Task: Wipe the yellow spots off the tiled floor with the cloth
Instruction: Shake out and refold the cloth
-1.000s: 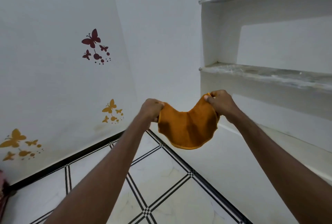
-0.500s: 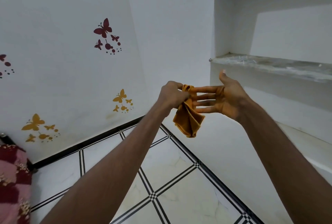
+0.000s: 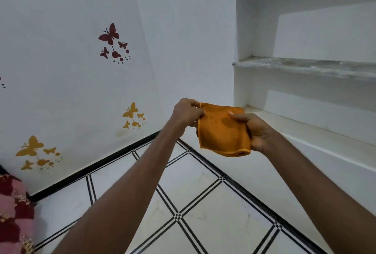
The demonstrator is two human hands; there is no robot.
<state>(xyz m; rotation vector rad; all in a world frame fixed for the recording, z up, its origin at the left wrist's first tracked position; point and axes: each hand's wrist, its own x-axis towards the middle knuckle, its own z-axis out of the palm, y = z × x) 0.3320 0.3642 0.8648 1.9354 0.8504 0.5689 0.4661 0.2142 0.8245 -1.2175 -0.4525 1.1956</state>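
An orange cloth, folded into a rough square, hangs in the air between my two hands. My left hand pinches its upper left corner. My right hand grips its right edge, thumb on top of the fabric. A darker damp-looking patch shows near the cloth's middle. Below lies the white tiled floor with black double lines. No yellow spots show on the visible tiles.
A white wall with red and yellow butterfly stickers stands to the left. White built-in shelves and a low ledge fill the right. A pink and maroon fabric lies at the bottom left edge.
The cloth went from a loose drape held by both hands to a bunch in my left hand, then to a folded square. My right hand opened, then took hold of the right edge.
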